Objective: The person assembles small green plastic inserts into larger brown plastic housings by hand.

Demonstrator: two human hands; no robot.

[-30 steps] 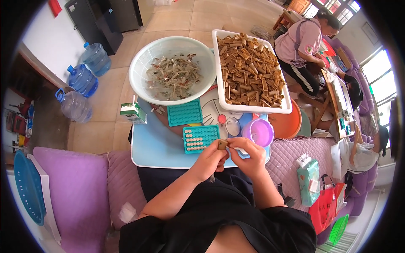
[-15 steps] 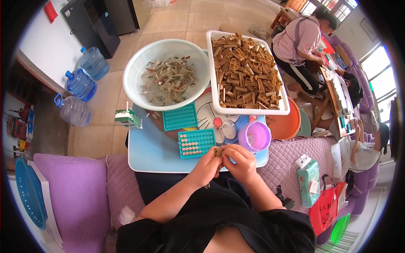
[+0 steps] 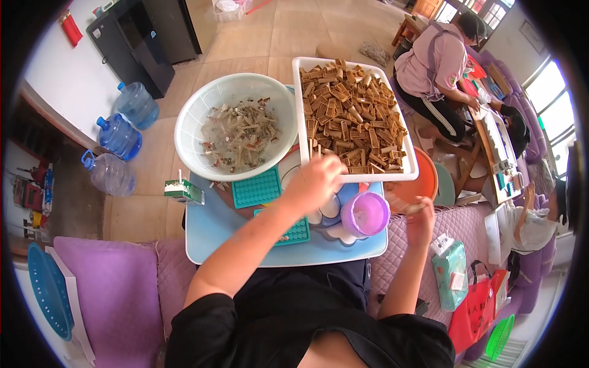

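My left hand (image 3: 322, 181) reaches over the near edge of a white tray (image 3: 412, 147) heaped with small brown trough-shaped pieces (image 3: 356, 116). Its curled fingers are at the pile, and the tips are hidden. My right hand (image 3: 420, 221) is raised beside the near edge of an orange basin (image 3: 423, 178), fingers pinched together. A small light-brown bit seems to be between them, too blurred to name. My left forearm partly covers a teal grid mould (image 3: 297, 233) holding round pale pieces. A purple cup (image 3: 367, 214) stands between my hands.
A second teal mould (image 3: 256, 187) lies near a pale green basket (image 3: 187, 132) of thin, pale scraps. A green-and-white carton (image 3: 184, 191) with a straw sits at the blue table's left edge (image 3: 208, 236). Water jugs (image 3: 119, 136) stand on the floor. People work at another table at right.
My hands were together over the table's front, holding a small brown piece. They have parted: the left went forward to the tray, the right moved right to the orange basin.
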